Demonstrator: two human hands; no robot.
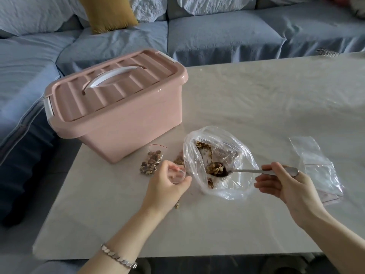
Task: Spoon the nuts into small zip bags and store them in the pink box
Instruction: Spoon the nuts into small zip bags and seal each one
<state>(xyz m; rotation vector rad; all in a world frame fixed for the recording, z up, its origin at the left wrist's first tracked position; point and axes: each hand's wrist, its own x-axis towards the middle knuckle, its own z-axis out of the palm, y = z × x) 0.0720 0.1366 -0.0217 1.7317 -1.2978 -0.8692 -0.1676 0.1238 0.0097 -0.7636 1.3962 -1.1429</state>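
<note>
A large clear plastic bag [233,147] of nuts lies open on the table. My right hand [284,184] grips a metal spoon [246,171] whose bowl, heaped with nuts [214,168], hovers inside that bag. Just left of it, my left hand [167,184] holds a small zip bag [177,174] with a red seal line, its mouth held open. A filled small zip bag [151,162] lies beside the pink box [122,123], and another nut-filled bag [179,159] is partly hidden behind my left hand. The pink box stands at the table's far left, lid closed, white handle on top.
A stack of empty small zip bags [318,167] lies to the right of my right hand. A loose nut [177,205] sits by my left wrist. The pale table [256,99] stretches far right; a blue sofa [217,34] with cushions wraps behind and left.
</note>
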